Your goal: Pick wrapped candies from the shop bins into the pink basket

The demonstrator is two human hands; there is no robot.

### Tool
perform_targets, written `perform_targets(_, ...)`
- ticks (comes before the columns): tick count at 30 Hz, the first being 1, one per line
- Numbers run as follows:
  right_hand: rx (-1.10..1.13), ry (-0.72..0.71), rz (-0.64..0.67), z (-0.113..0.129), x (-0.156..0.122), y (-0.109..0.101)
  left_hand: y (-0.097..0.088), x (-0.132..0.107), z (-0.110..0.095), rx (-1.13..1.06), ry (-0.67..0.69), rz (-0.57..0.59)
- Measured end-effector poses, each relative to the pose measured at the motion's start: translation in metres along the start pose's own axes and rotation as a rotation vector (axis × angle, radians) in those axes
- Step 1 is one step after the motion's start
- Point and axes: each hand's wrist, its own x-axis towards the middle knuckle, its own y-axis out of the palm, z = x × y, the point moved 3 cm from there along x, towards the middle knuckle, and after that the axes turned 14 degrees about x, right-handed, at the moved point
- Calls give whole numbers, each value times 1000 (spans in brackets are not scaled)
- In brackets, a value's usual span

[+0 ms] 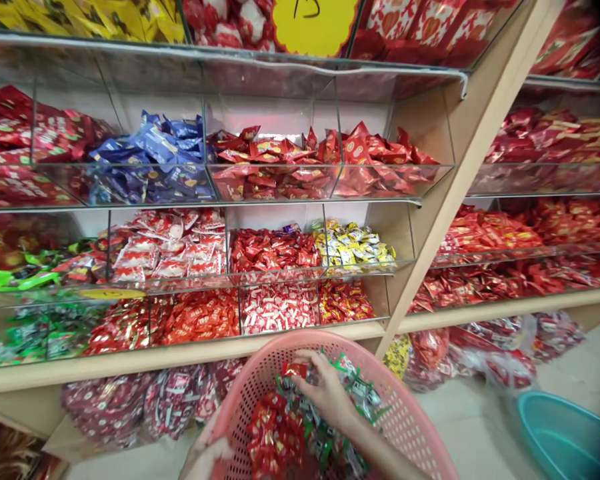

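A pink perforated plastic basket (pixel 410 427) stands below the shelf, holding red-wrapped candies (pixel 275 433) on its left side and green-and-silver-wrapped candies (pixel 363 393) on its right. My right hand (pixel 327 390) reaches in over the pile, fingers closed around a small red-wrapped candy (pixel 295 369). At the basket's left side, my left hand (pixel 207 457) grips the wall near the rim; it is slightly blurred and cut off by the lower frame edge.
Clear-fronted shelf bins hold red-and-white candies (pixel 280 308), yellow-and-white candies (pixel 355 245) and blue packets (pixel 155 157). A wooden shelf edge (pixel 180 357) runs behind the basket. Bagged candies (pixel 115 407) lie underneath. On the floor at right sits a teal basin (pixel 565 427).
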Motion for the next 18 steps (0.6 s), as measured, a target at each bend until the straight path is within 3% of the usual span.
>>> perform_targets(6, -319, 43, 117, -15, -28, 31, 6, -5, -9, 90, 20, -12)
perform_targets(10, -373, 26, 198, -25, -44, 48, 6, -8, -10, 27, -10, -14)
perform_targets(18, -446, 30, 221, -23, -52, 53, 3, -7, -6, 27, -24, 5)
